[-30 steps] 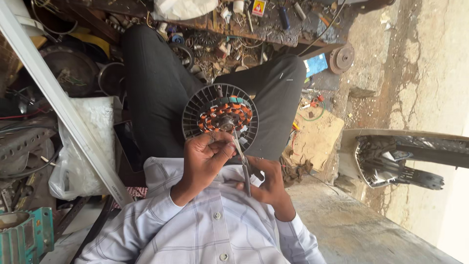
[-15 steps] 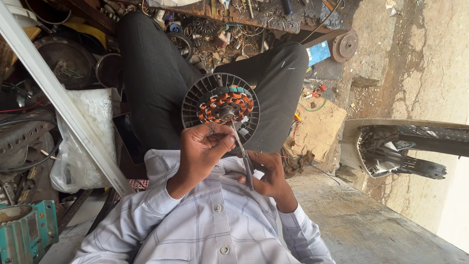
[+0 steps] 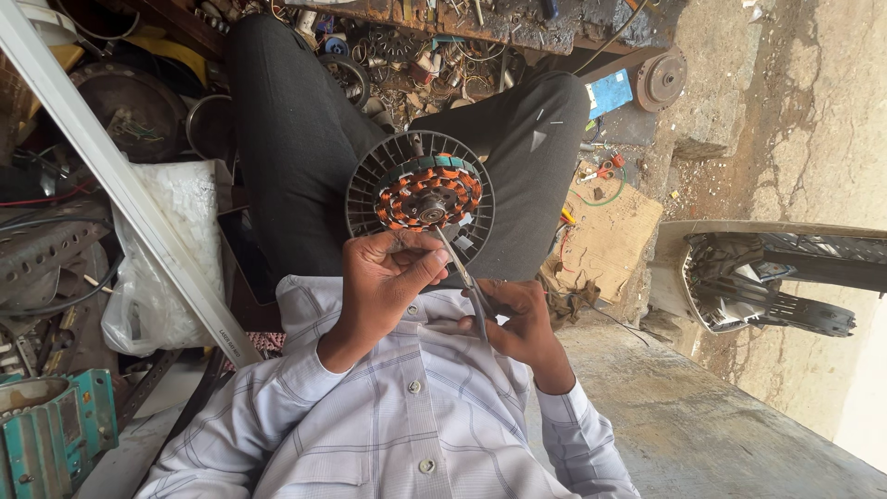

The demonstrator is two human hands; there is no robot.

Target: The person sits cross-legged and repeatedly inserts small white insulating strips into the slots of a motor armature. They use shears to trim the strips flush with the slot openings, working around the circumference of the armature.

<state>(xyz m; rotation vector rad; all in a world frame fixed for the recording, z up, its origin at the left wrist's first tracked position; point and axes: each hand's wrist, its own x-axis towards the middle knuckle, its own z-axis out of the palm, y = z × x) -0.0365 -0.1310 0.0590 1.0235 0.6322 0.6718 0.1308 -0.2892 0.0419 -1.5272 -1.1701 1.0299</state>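
A round fan-motor stator with copper-orange windings and a dark slotted rim rests on my lap, between my dark-trousered legs. My left hand grips its near edge, with the fingers curled over the rim. My right hand is lower and to the right, closed around the handle of a slim metal tool. The tool's tip reaches up to the hub at the middle of the windings. My checked shirt fills the bottom of the view.
A long metal angle bar slants down the left, beside a white plastic bag and a teal machine housing. Scrap parts crowd the bench beyond my knees. A cardboard piece, blue box and vehicle body part lie right.
The view has tilted slightly, so the stator sits a little higher in frame. Both hands keep their grips, and the tool tip stays at the hub.
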